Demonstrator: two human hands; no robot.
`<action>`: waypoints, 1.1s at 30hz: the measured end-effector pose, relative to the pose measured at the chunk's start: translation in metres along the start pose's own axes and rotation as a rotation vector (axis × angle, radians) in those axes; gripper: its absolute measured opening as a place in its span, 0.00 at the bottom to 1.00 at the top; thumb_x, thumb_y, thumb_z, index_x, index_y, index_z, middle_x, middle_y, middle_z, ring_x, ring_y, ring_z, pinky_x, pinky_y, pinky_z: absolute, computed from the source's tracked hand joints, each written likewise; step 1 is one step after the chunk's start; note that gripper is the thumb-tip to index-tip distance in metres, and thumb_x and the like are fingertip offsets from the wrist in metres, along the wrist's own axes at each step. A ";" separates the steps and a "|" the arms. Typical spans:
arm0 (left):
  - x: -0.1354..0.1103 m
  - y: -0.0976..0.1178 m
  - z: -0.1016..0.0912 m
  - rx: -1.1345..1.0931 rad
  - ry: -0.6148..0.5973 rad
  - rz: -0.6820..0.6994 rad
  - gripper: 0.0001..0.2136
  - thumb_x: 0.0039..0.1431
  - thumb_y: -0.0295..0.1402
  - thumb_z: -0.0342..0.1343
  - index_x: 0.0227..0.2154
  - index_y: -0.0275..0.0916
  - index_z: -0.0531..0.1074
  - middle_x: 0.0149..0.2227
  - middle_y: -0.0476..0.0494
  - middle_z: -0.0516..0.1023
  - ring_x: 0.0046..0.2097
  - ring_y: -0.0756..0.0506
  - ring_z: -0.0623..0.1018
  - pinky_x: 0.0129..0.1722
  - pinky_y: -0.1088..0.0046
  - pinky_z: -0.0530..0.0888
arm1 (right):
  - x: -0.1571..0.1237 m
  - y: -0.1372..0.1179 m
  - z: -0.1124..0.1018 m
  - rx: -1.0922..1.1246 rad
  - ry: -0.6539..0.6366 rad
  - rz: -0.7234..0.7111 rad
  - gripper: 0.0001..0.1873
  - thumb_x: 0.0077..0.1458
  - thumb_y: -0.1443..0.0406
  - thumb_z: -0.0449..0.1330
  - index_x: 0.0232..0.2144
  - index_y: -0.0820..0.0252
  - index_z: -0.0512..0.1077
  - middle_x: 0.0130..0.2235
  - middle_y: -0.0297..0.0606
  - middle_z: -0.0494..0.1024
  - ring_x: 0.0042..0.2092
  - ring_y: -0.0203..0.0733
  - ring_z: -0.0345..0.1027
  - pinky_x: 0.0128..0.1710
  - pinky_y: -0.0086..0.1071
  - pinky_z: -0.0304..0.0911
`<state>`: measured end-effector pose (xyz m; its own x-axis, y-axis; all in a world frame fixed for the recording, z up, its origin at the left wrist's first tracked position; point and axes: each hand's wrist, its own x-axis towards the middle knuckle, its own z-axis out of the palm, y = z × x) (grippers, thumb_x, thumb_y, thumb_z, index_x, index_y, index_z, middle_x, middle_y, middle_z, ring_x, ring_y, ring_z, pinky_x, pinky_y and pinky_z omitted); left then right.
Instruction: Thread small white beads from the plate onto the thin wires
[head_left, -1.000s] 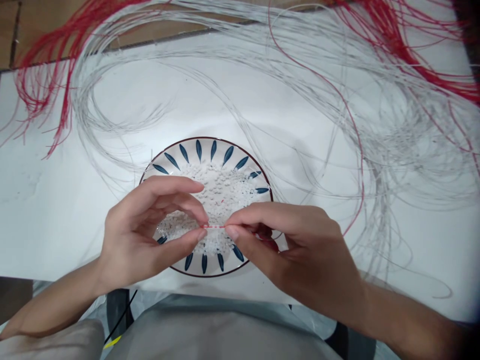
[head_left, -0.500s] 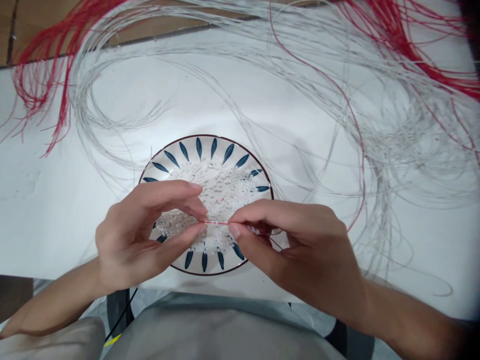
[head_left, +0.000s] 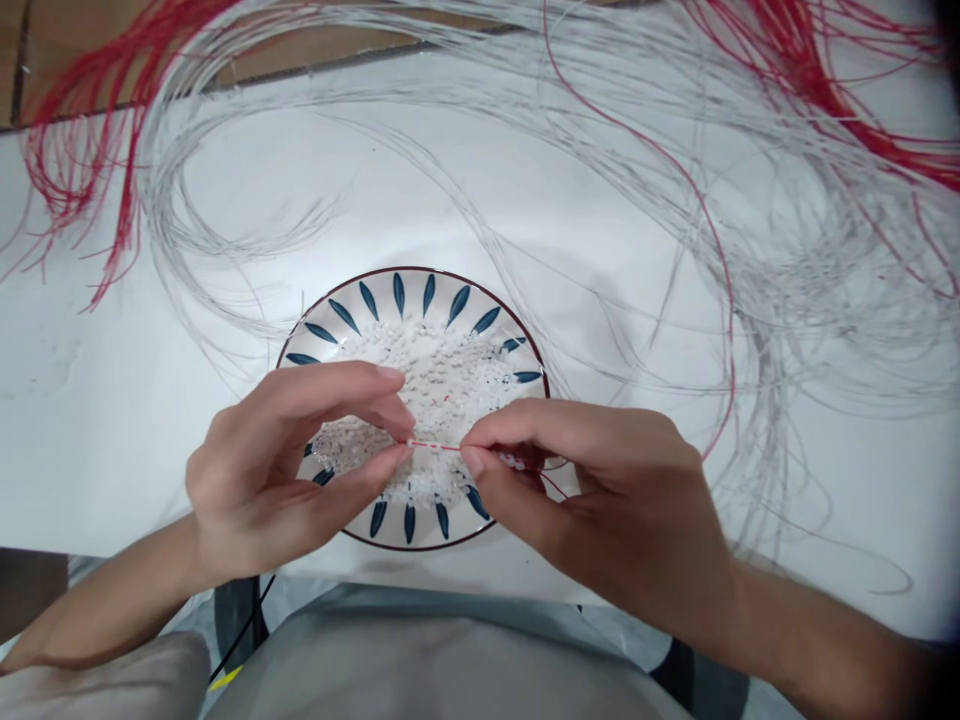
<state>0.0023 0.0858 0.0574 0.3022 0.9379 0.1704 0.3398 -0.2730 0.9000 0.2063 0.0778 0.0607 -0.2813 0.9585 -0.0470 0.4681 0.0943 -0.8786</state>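
A thin red wire (head_left: 442,447) is stretched between my two hands, with small white bits along it. My left hand (head_left: 277,470) pinches its left end between thumb and fingertip, the index finger held apart above. The right end is gripped by the thumb and index finger of my right hand (head_left: 592,490), and a few white beads (head_left: 511,461) sit just under those fingers. Below both hands lies a round plate (head_left: 399,293) with blue petal marks and a dark rim. Many tiny white beads (head_left: 420,360) cover its middle, with small red scraps among them.
Long white strands (head_left: 480,110) curve across the back and right of the white table (head_left: 90,420). Red strand bundles (head_left: 82,150) lie at the far left and far right. One red strand (head_left: 712,235) runs down toward my right hand.
My right hand has shifted very slightly right, so a bit more red wire shows between the fingertips. The left hand is nearly still. The loose red strand at right has moved slightly right.
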 end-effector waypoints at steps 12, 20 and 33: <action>-0.002 0.000 -0.002 0.030 -0.014 -0.005 0.25 0.48 0.25 0.64 0.50 0.49 0.67 0.37 0.46 0.78 0.33 0.45 0.80 0.34 0.63 0.81 | 0.000 0.000 0.000 -0.020 -0.012 0.004 0.08 0.50 0.72 0.57 0.24 0.57 0.71 0.20 0.27 0.70 0.20 0.29 0.61 0.19 0.24 0.57; -0.003 -0.003 -0.003 0.053 -0.075 -0.009 0.27 0.48 0.27 0.65 0.51 0.48 0.66 0.31 0.48 0.80 0.32 0.44 0.80 0.35 0.62 0.80 | -0.001 -0.001 0.000 -0.050 -0.018 0.003 0.08 0.53 0.70 0.56 0.25 0.56 0.70 0.20 0.28 0.70 0.20 0.31 0.63 0.18 0.26 0.58; -0.001 -0.001 0.005 -0.031 -0.099 0.016 0.28 0.49 0.24 0.62 0.52 0.50 0.64 0.36 0.48 0.78 0.35 0.45 0.79 0.35 0.66 0.79 | 0.001 0.003 0.002 -0.008 -0.088 -0.066 0.08 0.55 0.71 0.55 0.26 0.57 0.71 0.22 0.30 0.73 0.22 0.32 0.65 0.20 0.26 0.58</action>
<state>0.0063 0.0844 0.0540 0.3940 0.9075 0.1455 0.3076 -0.2793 0.9096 0.2054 0.0779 0.0570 -0.3839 0.9229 -0.0305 0.4526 0.1592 -0.8774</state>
